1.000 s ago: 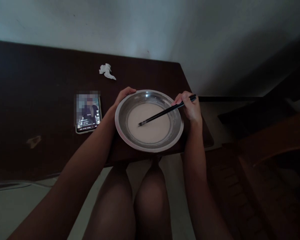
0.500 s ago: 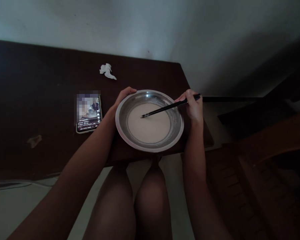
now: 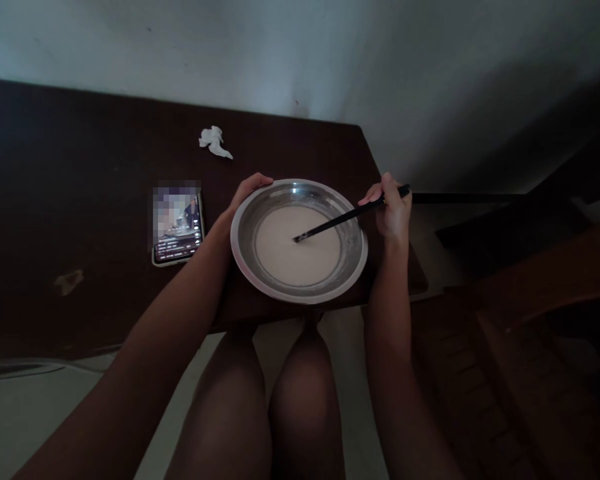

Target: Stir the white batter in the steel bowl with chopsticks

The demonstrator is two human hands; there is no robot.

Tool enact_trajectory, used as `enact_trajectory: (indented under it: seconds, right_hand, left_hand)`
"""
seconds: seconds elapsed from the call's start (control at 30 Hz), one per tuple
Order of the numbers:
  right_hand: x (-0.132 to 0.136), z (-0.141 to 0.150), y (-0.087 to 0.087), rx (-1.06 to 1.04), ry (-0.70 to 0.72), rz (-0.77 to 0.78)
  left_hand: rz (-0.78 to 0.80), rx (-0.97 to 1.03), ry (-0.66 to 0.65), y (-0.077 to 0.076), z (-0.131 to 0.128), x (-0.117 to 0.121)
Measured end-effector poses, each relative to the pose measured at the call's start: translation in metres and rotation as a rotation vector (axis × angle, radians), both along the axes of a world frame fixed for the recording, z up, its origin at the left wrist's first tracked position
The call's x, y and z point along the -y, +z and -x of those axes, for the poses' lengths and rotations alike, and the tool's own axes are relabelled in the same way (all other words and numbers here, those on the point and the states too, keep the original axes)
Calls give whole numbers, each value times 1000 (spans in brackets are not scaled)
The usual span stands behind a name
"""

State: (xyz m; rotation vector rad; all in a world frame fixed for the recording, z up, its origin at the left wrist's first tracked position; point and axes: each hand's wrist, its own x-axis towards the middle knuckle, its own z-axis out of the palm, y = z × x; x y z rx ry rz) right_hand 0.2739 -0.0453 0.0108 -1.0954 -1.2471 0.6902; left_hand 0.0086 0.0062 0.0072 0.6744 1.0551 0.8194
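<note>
Head view: round metal bowl (image 3: 351, 257), shiny and smooth, with a broad flat rim and sloping walls, sat near the front edge of a dark brown, lightly glossy worktop (image 3: 130, 147). Crumpled white tissue (image 3: 214, 143) lay farther back; a flat phone (image 3: 180, 230) lay to the left, screen lit. Pale plain wall (image 3: 300, 60) behind.

The bowl contained a pale, opaque, even-surfaced liquid (image 3: 290, 263), well below the rim, with whitish smears on the wall above it. Slim black chopsticks (image 3: 340, 218) slanted over the right rim, their coated tips at the liquid near its middle.

Left hand (image 3: 249, 190) was curled around the bowl's far-left rim; right hand (image 3: 394, 207) was closed around the upper chopsticks, beyond the right rim.

Most left fingers were hidden by the bowl. Whether the chopsticks' tips were submerged could not be told. Part of the phone screen was pixelated; the brown wooden furniture at right was cut off and dim.
</note>
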Motion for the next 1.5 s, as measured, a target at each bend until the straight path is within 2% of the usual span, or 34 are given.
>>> enact_trajectory:
  seconds: [0.17,0.37,0.53,0.73,0.93,1.1,1.3,1.43,1.5]
  right_hand:
    - [1,2,-2,44,190,42]
    - [0,0,-1,5,5,2]
    - [-1,1,-4,51,165,39]
    - [1,0,-1,-2,21,-24]
    - [1,1,-4,22,201,-8]
    - [-1,0,-3,-26,61,-74]
    - [0,0,-4,41,197,-2]
    - [-1,-1,-3,19,66,-56]
    - [-1,-1,-4,16,50,-52]
  left_hand:
    - [-58,-28,-26,-7,3,-4]
    - [-50,-1,-7,-7,3,-2]
    - [-41,8,-24,-9,4,-4]
    - [-68,4,-50,-9,4,-7]
    - [-30,36,5,-8,2,-4]
    - [-47,15,-26,-9,5,-3]
    - [13,5,41,-2,0,-1]
    - [47,7,48,4,-3,2]
    - [57,26,42,5,-2,3]
